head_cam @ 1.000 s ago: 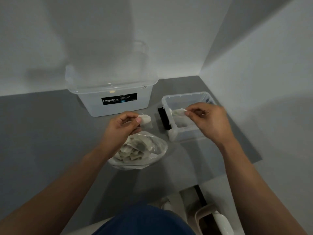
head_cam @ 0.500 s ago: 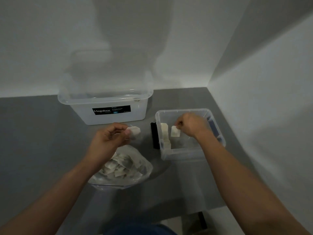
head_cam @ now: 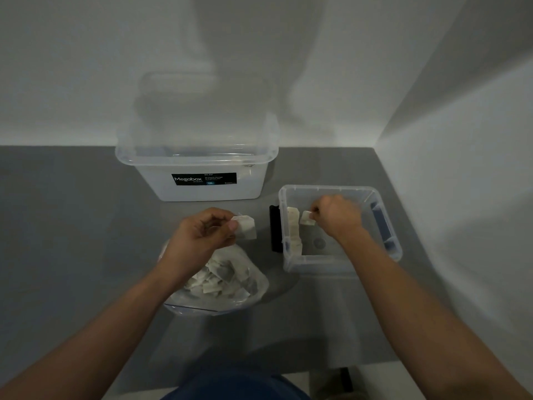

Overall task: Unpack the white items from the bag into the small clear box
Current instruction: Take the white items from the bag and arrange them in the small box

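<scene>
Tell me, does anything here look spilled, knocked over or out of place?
Nothing stands out. White packets stand in a row along the left wall of the small clear box, the rest lie in the bag, and the left hand and right hand each hold one packet.

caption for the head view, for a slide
Right hand holds a white sachet inside the small clear box; left hand holds a second sachet near the bag.

I record the left hand [head_cam: 206,236] and right hand [head_cam: 336,216] as bare. Left forearm [head_cam: 115,327] and right forearm [head_cam: 418,307] are bare to the frame edge. Dark blue garment [head_cam: 236,385], plain cloth, shows at the bottom edge.
</scene>
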Available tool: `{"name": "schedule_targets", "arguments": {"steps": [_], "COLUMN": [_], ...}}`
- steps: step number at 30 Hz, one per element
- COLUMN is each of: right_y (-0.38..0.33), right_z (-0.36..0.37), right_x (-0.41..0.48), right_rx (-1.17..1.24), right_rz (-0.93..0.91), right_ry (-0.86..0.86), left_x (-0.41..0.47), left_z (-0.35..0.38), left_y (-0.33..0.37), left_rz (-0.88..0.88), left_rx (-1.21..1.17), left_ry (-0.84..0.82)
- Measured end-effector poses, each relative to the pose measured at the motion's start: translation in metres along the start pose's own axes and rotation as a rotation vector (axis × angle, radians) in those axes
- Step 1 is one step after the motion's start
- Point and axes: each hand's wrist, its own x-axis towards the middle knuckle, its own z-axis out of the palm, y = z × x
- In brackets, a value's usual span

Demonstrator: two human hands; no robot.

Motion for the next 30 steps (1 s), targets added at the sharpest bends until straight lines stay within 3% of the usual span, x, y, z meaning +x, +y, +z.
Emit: {"name": "schedule_targets", "arguments": {"steps": [14, 19, 22, 25, 30], "right_y": [0.004, -0.005, -0.027, -0.038, -0.024], "right_z": [-0.009, -0.042, -0.075, -0.093, -0.095], "right_x": [-0.017, -0.053, -0.087, -0.106, -0.108], "right_rx": [0.150, 0.579, 0.810, 0.703, 0.542], "right_rz": [-0.023, -0.017, -0.144, -0.304, -0.340], "right_ry": [0.100, 0.275, 0.258, 0.145, 0.203], "left_x": [-0.003, 0.000, 0.005, 0.010, 0.016], "left_z": [0.005, 0.018, 0.030, 0.045, 0.071], "left_y": [0.006, 0.012, 0.014, 0.016, 0.018], "left_rz": [-0.012, 0.001, 0.035, 0.070, 0.125], "left_rx": [0.010, 0.062, 0.147, 0.175, 0.245], "left_ry": [-0.041, -0.030, -0.048, -0.115, -0.182]}}
